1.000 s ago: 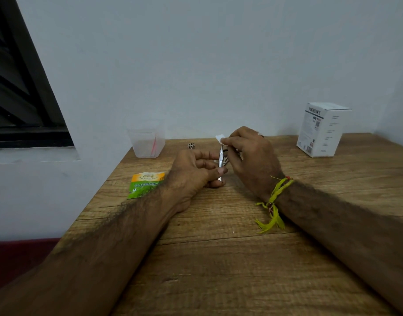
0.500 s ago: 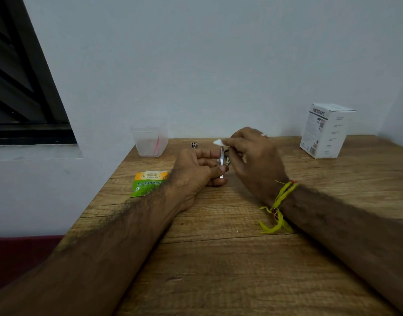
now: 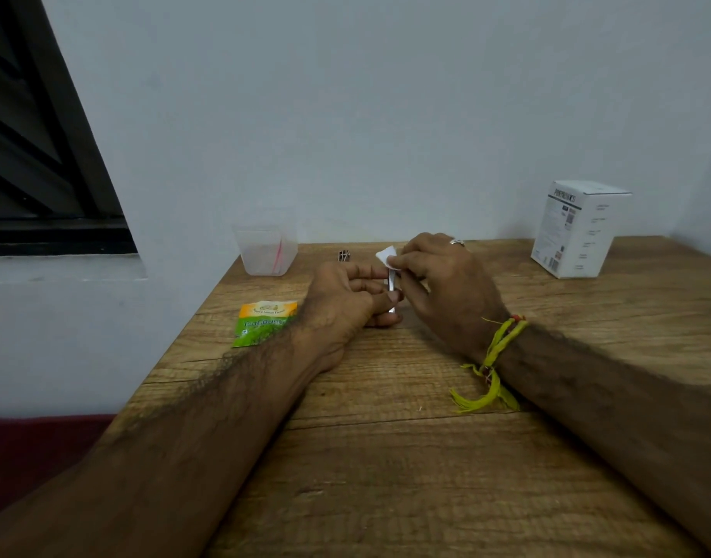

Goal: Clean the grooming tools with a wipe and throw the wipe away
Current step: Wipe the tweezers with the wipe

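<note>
My left hand [image 3: 348,302] rests on the wooden table [image 3: 386,457] and pinches the lower part of a slim metal grooming tool [image 3: 391,284], which stands nearly upright. My right hand [image 3: 446,283] pinches a small white wipe [image 3: 386,255] around the tool's upper end. Most of the tool is hidden by my fingers. A second small dark tool [image 3: 344,255] lies on the table near the wall, just behind my left hand.
A clear plastic container [image 3: 267,251] with a pink item inside stands at the table's back left. A green and orange sachet [image 3: 265,322] lies left of my left wrist. A white box [image 3: 579,229] stands at the back right. The wall bounds the table's far edge.
My right hand with the wipe has slid a little up the tool toward its top end. My left hand keeps the same hold.
</note>
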A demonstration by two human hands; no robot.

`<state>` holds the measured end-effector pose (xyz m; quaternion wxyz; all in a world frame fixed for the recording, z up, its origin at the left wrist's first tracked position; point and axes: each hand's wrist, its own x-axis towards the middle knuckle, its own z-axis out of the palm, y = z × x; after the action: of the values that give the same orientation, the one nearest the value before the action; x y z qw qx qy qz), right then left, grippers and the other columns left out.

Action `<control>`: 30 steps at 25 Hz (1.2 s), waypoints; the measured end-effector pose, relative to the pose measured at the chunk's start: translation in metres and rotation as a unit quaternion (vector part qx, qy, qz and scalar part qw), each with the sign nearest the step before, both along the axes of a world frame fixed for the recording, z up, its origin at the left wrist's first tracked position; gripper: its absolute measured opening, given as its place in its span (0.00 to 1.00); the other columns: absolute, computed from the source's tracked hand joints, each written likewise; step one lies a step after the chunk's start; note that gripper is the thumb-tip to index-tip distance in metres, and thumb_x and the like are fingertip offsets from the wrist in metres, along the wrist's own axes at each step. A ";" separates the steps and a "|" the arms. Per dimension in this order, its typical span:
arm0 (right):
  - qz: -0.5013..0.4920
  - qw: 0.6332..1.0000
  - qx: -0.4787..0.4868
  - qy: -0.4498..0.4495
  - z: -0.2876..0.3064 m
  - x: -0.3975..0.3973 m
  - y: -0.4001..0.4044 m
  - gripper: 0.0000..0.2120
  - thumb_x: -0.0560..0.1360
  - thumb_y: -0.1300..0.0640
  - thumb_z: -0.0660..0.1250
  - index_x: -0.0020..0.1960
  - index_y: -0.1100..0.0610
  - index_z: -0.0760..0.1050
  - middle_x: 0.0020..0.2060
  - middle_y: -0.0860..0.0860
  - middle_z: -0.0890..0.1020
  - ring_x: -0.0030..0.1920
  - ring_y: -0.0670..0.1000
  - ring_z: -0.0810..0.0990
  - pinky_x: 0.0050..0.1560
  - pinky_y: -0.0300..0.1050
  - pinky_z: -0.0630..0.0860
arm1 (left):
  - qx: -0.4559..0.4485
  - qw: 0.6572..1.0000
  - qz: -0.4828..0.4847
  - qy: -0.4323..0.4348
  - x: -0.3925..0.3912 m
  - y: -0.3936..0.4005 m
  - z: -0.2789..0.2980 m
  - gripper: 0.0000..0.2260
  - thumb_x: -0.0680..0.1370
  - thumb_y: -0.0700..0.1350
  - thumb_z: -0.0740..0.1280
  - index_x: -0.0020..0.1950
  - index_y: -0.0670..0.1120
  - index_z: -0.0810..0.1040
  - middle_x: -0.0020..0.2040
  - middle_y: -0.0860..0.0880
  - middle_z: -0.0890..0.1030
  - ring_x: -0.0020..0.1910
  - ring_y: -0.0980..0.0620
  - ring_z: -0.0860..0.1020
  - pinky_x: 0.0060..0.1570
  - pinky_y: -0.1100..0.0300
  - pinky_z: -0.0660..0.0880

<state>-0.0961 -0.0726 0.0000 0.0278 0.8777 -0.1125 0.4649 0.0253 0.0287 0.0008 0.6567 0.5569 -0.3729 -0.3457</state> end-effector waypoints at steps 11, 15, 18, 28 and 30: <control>-0.015 1.000 0.009 0.016 0.002 -0.003 -0.003 0.07 0.74 0.64 0.70 0.50 0.62 0.84 0.44 0.55 0.84 0.45 0.59 0.81 0.46 0.55 0.78 | -0.007 1.000 0.009 0.012 0.001 -0.002 -0.001 0.10 0.72 0.28 0.74 0.51 0.38 0.81 0.41 0.42 0.85 0.37 0.50 0.85 0.34 0.60 0.82; -0.039 0.998 0.000 -0.045 0.003 -0.007 -0.002 0.07 0.75 0.63 0.68 0.50 0.62 0.84 0.43 0.54 0.83 0.44 0.58 0.81 0.45 0.55 0.77 | 0.000 1.000 0.017 0.011 -0.001 -0.001 0.000 0.11 0.72 0.28 0.74 0.51 0.38 0.81 0.42 0.40 0.84 0.37 0.49 0.85 0.34 0.60 0.82; -0.039 0.996 -0.006 -0.085 0.004 -0.004 0.005 0.08 0.75 0.64 0.67 0.50 0.62 0.84 0.43 0.55 0.83 0.44 0.58 0.81 0.45 0.55 0.77 | 0.000 1.000 0.015 0.010 -0.001 -0.001 0.000 0.10 0.72 0.28 0.74 0.50 0.39 0.81 0.42 0.39 0.84 0.38 0.49 0.85 0.35 0.60 0.82; -0.010 0.999 0.004 0.031 0.000 0.000 0.001 0.07 0.76 0.64 0.67 0.50 0.63 0.83 0.46 0.57 0.83 0.48 0.61 0.81 0.47 0.59 0.78 | -0.011 1.000 0.010 0.006 0.000 0.000 0.000 0.10 0.73 0.28 0.73 0.49 0.39 0.79 0.36 0.45 0.84 0.31 0.50 0.84 0.30 0.61 0.81; -0.013 0.999 -0.012 0.028 -0.001 -0.001 0.000 0.07 0.75 0.64 0.68 0.50 0.63 0.83 0.46 0.57 0.83 0.47 0.62 0.81 0.46 0.59 0.78 | -0.013 1.000 0.007 0.004 -0.001 0.000 0.001 0.09 0.73 0.28 0.73 0.49 0.39 0.79 0.36 0.45 0.84 0.30 0.50 0.84 0.28 0.62 0.80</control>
<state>-0.0974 -0.0724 -0.0006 0.0477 0.8883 -0.1173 0.4414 0.0241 0.0284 0.0013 0.6675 0.5499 -0.3707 -0.3386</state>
